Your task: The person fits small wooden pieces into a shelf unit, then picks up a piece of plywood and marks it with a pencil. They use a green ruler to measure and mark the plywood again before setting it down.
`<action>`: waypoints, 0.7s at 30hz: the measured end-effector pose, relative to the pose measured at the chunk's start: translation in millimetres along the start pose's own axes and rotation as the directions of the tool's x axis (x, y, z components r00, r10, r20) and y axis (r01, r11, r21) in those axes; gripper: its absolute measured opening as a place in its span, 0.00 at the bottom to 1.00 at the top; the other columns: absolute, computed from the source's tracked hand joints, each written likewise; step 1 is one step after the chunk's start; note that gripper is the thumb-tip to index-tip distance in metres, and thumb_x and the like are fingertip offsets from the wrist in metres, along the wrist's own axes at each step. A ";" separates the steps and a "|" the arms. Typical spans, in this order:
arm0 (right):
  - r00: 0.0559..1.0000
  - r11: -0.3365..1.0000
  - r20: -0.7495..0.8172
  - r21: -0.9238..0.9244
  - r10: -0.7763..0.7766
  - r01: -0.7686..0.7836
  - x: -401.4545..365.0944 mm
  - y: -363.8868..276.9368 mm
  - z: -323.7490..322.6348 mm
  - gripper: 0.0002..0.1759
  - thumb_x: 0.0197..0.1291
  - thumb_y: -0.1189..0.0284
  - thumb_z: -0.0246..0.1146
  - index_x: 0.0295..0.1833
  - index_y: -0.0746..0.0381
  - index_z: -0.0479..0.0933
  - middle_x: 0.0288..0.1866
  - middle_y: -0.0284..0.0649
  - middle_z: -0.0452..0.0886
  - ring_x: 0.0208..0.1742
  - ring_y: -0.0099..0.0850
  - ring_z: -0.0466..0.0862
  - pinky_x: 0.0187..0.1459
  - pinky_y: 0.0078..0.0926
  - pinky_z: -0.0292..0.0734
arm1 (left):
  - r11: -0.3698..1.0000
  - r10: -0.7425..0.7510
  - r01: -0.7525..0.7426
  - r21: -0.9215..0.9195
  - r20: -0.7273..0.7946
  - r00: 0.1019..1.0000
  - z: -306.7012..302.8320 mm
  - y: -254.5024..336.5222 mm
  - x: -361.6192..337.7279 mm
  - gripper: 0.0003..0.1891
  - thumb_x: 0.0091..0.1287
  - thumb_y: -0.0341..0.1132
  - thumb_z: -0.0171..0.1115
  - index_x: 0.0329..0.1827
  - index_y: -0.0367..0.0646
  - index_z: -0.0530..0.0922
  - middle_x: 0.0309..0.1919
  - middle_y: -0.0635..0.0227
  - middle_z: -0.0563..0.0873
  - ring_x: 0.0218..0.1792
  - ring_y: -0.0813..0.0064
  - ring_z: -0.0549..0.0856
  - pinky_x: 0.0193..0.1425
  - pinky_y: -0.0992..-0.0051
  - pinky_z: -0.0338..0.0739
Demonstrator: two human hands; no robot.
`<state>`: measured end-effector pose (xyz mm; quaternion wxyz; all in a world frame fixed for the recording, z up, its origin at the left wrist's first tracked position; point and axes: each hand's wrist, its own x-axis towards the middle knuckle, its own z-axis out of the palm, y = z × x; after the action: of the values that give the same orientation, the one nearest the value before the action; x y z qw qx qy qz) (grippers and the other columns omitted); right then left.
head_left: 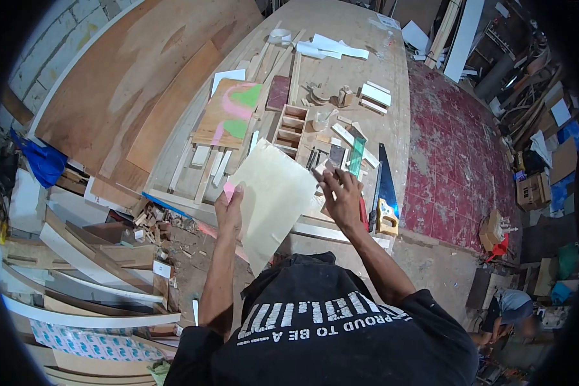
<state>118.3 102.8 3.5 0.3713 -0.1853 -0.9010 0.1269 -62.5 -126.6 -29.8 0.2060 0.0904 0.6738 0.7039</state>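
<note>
A pale cream sheet [270,193] is held up in front of the workbench. My left hand [229,209] grips its left edge, thumb on top, beside a small pink piece [228,189]. At the sheet's right edge my right hand [341,196] is raised with bent fingers, near a thin dark item at the fingertips; whether it holds that item cannot be made out. Behind the sheet lie a board with pink and green shapes [235,109] and a wooden compartment box [291,128]. A handsaw [386,193] and a green ruler [358,154] lie to the right.
White strips [331,46], a tape roll [280,35] and wood offcuts [320,95] lie on the workbench [367,64]. Large plywood sheets [122,83] lean at the left, above curved boards [90,257]. Another person [511,309] is at the lower right.
</note>
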 end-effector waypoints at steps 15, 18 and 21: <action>0.956 0.932 0.062 0.250 -0.286 0.263 -22.4 -30.6 -8.2 0.20 0.57 0.76 0.69 0.56 0.58 0.80 0.54 0.48 0.80 0.51 0.43 0.80 0.48 0.42 0.76 | 0.948 -0.105 0.092 -0.304 -0.025 0.994 10.7 13.0 6.0 0.14 0.73 0.41 0.63 0.50 0.39 0.83 0.42 0.71 0.84 0.40 0.79 0.81 0.46 0.76 0.76; 0.992 0.949 -0.127 0.314 0.013 0.028 27.8 -19.1 -9.3 0.29 0.54 0.81 0.70 0.64 0.61 0.76 0.55 0.50 0.78 0.52 0.48 0.79 0.51 0.40 0.77 | 0.938 -0.267 0.246 -0.245 -0.056 0.962 6.2 1.7 11.9 0.17 0.72 0.42 0.62 0.54 0.38 0.80 0.44 0.66 0.85 0.43 0.71 0.86 0.50 0.71 0.81; 0.999 0.875 -0.051 0.483 0.009 0.017 0.7 -42.8 3.4 0.31 0.50 0.85 0.73 0.62 0.61 0.77 0.60 0.52 0.74 0.59 0.48 0.77 0.56 0.38 0.77 | 0.846 -0.311 0.300 -0.440 0.049 0.949 19.6 6.4 14.4 0.23 0.74 0.44 0.58 0.64 0.38 0.75 0.53 0.63 0.83 0.54 0.67 0.83 0.61 0.66 0.77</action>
<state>105.2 64.3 17.2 0.4290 -0.0880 -0.8313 0.3422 -68.6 -102.8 -24.2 0.3221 -0.0755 0.5044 0.7976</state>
